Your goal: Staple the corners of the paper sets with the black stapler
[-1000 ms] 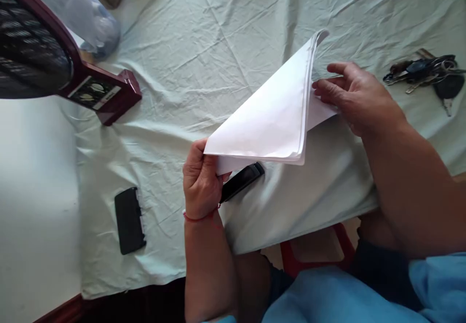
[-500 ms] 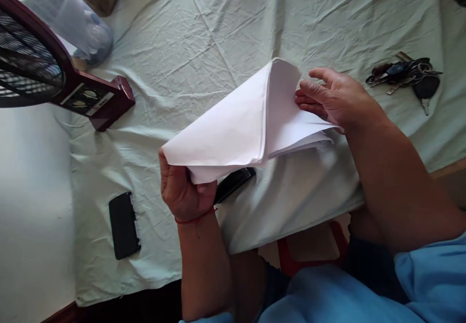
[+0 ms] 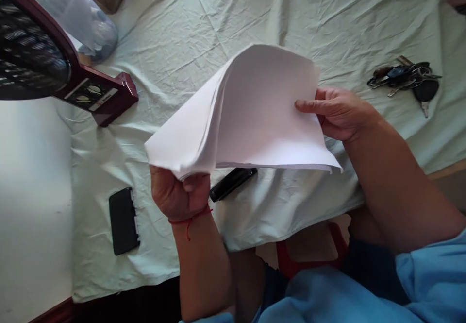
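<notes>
Several white sheets of paper (image 3: 269, 114) hang bent between my hands, above the cloth-covered table. My left hand (image 3: 180, 192) is closed on their lower left end, its fingers partly hidden by the paper. At the right edge my right hand (image 3: 338, 111) pinches the sheets, thumb on top and fingers underneath. The paper arches up and folds over toward the left. Just below it a black stapler-like object (image 3: 233, 183) lies on the cloth, its upper end close under the paper's edge.
A black phone-shaped case (image 3: 124, 221) lies at left. Behind it stand a dark red electric racket (image 3: 105, 97) and a translucent plastic container (image 3: 96, 26). A bunch of keys (image 3: 411, 77) rests at right on the pale green tablecloth (image 3: 163, 90). A red stool (image 3: 338, 245) shows below the table edge.
My right hand has gone from loose fingers beside the paper to gripping its right edge. The sheets have opened wider, their fold shifting left. My left hand has moved slightly left.
</notes>
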### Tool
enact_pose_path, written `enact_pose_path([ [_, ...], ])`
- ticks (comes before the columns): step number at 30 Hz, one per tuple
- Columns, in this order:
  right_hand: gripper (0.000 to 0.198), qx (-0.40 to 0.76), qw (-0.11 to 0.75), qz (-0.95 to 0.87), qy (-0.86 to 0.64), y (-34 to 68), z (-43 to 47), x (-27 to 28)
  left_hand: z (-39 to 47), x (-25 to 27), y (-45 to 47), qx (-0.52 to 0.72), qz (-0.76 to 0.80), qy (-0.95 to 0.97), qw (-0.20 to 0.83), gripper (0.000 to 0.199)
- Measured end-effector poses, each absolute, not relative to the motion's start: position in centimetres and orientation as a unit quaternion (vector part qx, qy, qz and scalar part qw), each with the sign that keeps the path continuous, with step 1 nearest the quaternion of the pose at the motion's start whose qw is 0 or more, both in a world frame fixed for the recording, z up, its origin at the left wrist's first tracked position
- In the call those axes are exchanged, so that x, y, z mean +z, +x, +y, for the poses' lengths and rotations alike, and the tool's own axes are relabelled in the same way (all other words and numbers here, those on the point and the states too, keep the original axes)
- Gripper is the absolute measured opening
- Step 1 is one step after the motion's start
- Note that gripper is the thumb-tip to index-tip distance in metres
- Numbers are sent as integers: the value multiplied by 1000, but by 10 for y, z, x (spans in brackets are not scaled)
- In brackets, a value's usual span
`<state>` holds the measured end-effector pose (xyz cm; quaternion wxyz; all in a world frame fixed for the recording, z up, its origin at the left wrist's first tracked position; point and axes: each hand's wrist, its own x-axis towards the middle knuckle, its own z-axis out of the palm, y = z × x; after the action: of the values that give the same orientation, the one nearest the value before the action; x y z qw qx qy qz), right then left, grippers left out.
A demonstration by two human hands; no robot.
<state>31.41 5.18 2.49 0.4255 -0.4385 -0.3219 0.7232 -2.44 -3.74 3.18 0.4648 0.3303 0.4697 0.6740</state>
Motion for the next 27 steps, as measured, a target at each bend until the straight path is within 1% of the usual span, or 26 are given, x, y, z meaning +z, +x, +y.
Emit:
enact_pose_path([
  [3, 31, 650, 506, -313, -474, 316, 54, 24, -29, 26, -14, 641, 549, 340, 414, 51],
  [5, 28, 580, 542, -331, -509, 316, 58, 21, -24, 16, -13, 579, 611, 362, 402, 54],
  [7, 25, 527, 557, -366, -528, 317, 61, 17, -23, 6, -16, 518, 634, 389, 423, 55],
  [9, 23, 501, 556, -395, -533, 317, 62, 15, -25, 0, -21, 482, 633, 409, 447, 56],
  [11, 22, 498, 559, -407, -524, 317, 61, 14, -26, -1, -24, 483, 630, 416, 444, 53],
  [13, 23, 521, 559, -403, -503, 317, 59, 14, -27, 0, -25, 510, 628, 415, 416, 50],
  [14, 25, 545, 548, -397, -495, 317, 59, 13, -26, 1, -25, 525, 627, 413, 401, 49],
  [17, 27, 609, 476, -372, -513, 317, 58, 7, -24, 1, -23, 558, 621, 404, 374, 53],
  [19, 23, 604, 449, -370, -545, 317, 60, 2, -23, 1, -21, 565, 616, 395, 380, 56],
  [21, 20, 567, 456, -384, -569, 318, 61, 0, -23, 1, -19, 559, 612, 386, 406, 58],
  [24, 19, 529, 487, -397, -571, 319, 62, 0, -23, 1, -20, 532, 615, 374, 447, 59],
  [27, 17, 529, 522, -392, -543, 317, 61, 4, -24, 1, -22, 533, 626, 360, 441, 58],
])
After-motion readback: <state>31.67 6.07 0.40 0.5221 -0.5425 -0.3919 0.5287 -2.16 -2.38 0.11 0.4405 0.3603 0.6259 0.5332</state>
